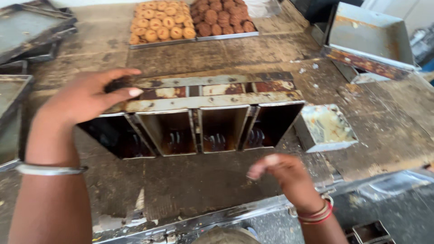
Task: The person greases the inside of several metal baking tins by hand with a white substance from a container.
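Observation:
A strapped set of several metal loaf tins [212, 108] lies on its side on the worn table, open mouths facing me, dark and greasy inside. My left hand [86, 97] grips the tin set's top left corner, fingers laid over its rusty band. My right hand [282, 174] hovers loosely curled in front of the tins, near the table's front edge, holding nothing. It is slightly blurred.
A small square tin [326, 127] with crusted residue sits right of the tin set. Two trays of round cookies [190, 20] stand at the back. Stacked metal trays [29, 27] are at the left, a large rusty pan [370, 38] at the back right.

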